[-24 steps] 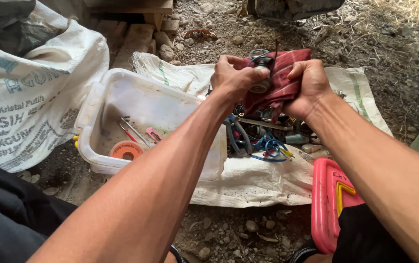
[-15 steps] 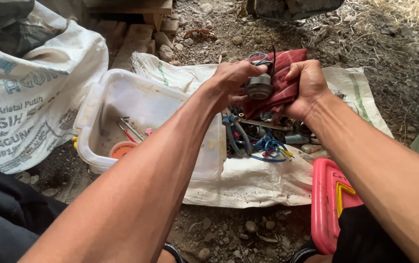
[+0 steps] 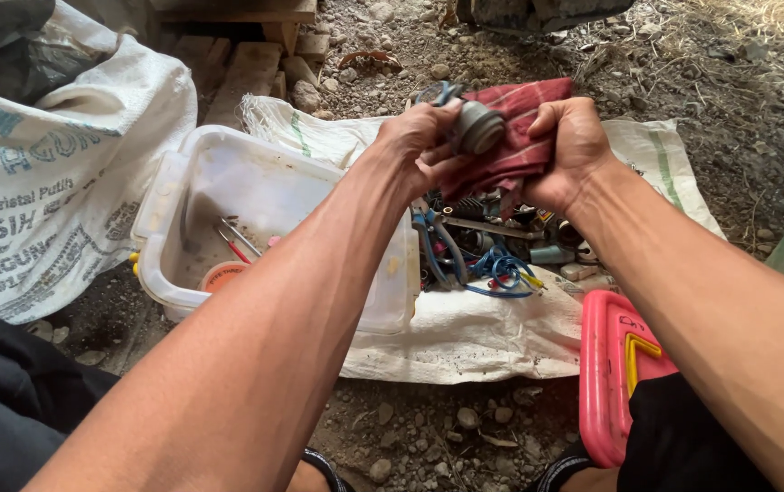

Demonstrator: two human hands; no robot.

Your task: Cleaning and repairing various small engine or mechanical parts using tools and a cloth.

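1. The left hand [image 3: 424,141] closes its grip on a small grey round part [image 3: 478,126], thumb and fingers wrapped about its body so that the rounded end stands clear between the two hands.
2. The right hand [image 3: 572,150] is clenched on a bunched red cloth [image 3: 515,137], which lies pressed against the grey part; held so, the cloth seems to serve for wiping or for a firmer hold on the part.
3. Both hands hang in the air above a heap of tools [image 3: 488,246], among them blue-handled pliers and loops of blue wire, kept close under the work, within easy reach.
4. The heap lies on a white woven sack [image 3: 465,333] spread flat, which keeps the small pieces off the dirt.
5. A white plastic tub [image 3: 169,228] stands just beside the heap, on the left; it holds a few slim tools and an orange roll.
6. A red plastic case [image 3: 606,378] stands on edge near the right knee.
7. There is no raised surface: all rests on stony bare ground [image 3: 447,428]. A full printed sack [image 3: 55,191] leans at the left, and wooden planks [image 3: 246,64] lie beyond.
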